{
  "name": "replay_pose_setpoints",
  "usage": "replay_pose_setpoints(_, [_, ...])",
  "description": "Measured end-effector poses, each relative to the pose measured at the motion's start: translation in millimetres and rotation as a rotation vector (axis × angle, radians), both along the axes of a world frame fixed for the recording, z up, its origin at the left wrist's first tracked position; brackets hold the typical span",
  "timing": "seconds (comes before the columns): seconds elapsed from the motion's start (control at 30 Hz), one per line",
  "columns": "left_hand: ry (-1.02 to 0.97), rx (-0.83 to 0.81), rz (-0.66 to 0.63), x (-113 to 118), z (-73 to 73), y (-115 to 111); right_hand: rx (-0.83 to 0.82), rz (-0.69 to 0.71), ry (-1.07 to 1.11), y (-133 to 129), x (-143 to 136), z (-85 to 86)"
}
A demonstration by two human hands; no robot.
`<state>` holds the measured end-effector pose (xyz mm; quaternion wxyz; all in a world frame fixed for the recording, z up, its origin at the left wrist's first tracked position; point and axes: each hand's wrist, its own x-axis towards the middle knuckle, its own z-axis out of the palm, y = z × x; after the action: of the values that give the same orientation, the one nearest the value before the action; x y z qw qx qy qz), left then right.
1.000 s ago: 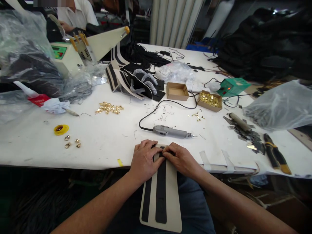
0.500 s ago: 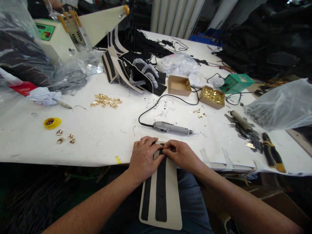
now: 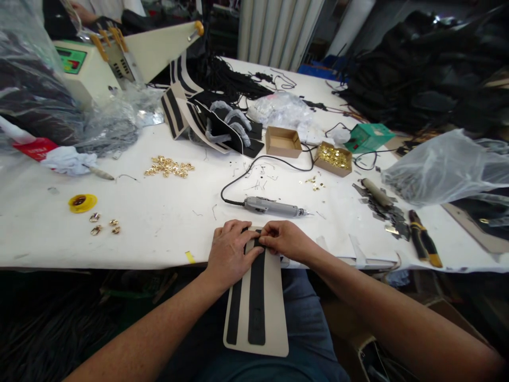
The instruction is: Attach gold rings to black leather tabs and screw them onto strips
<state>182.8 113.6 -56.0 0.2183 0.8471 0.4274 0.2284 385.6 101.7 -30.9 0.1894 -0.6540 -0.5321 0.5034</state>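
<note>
A beige panel (image 3: 274,307) with two black strips lies over the table's front edge and reaches down above my lap. My left hand (image 3: 231,252) rests on its upper left part, fingers spread, thumb across the wider black strip (image 3: 257,297). At the top of that strip, the fingertips of my right hand (image 3: 284,240) are pinched together beside my left index finger; whatever they hold is too small to make out. Just beyond the hands lies a grey electric screwdriver (image 3: 274,207), its tip pointing right.
Gold clasps (image 3: 169,166) and a yellow tape roll (image 3: 82,202) lie left. Behind stand an open box (image 3: 283,142) and a box of gold pieces (image 3: 333,158). Pliers (image 3: 424,239), dark metal plates (image 3: 384,207) and a plastic bag (image 3: 429,167) are right. A machine (image 3: 85,69) stands back left.
The view has shifted slightly, so the tabletop things appear a little further left. Both hands keep nearly the same hold at the panel's top, and the panel's lower end appears higher.
</note>
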Motion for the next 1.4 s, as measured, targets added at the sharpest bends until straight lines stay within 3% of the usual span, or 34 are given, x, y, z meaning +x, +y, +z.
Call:
replay_pose_setpoints(0.2, [0.004,0.010,0.001,-0.2,-1.1,-0.3,0.085,0.006,-0.073,-8.4,-0.3,0.3])
replay_pose_setpoints(0.43, [0.003,-0.009,0.005,1.4,1.5,-0.3,0.066,0.005,-0.035,-6.7,7.8,4.7])
replay_pose_setpoints(0.5, [0.002,-0.017,0.003,1.4,2.3,-0.3,0.216,-0.023,-0.141,-3.2,14.7,11.2])
replay_pose_setpoints(0.63, [-0.001,-0.025,-0.001,1.2,2.7,0.1,0.651,0.004,-0.603,13.9,33.9,18.7])
replay_pose_setpoints(0.73, [0.003,-0.033,0.004,1.6,2.8,0.4,0.633,0.174,-0.846,31.9,46.9,10.9])
replay_pose_setpoints(0.8, [0.009,-0.037,0.007,2.1,3.2,0.4,0.562,0.265,-0.878,41.0,52.7,4.2])
replay_pose_setpoints(0.87, [0.014,-0.040,0.010,2.7,3.7,0.3,0.553,0.294,-0.820,44.9,56.4,2.3])
replay_pose_setpoints(0.93, [0.018,-0.041,0.013,3.3,4.0,0.2,0.590,0.204,-0.679,43.0,57.9,8.1])
replay_pose_setpoints(1.07, [0.028,-0.040,0.020,4.2,4.4,0.5,0.557,-0.120,-0.016,28.1,48.5,35.9])
replay_pose_setpoints(1.17, [0.040,-0.049,0.023,4.5,5.0,0.9,0.514,-0.287,0.405,16.1,26.6,52.7])
replay_pose_setpoints(1.27, [0.045,-0.052,0.024,4.6,5.7,0.9,0.528,-0.407,0.548,8.1,-0.3,54.3])
replay_pose_setpoints(1.4, [0.050,-0.040,0.034,5.3,5.3,0.4,0.607,-0.488,0.534,3.0,-25.8,42.9])
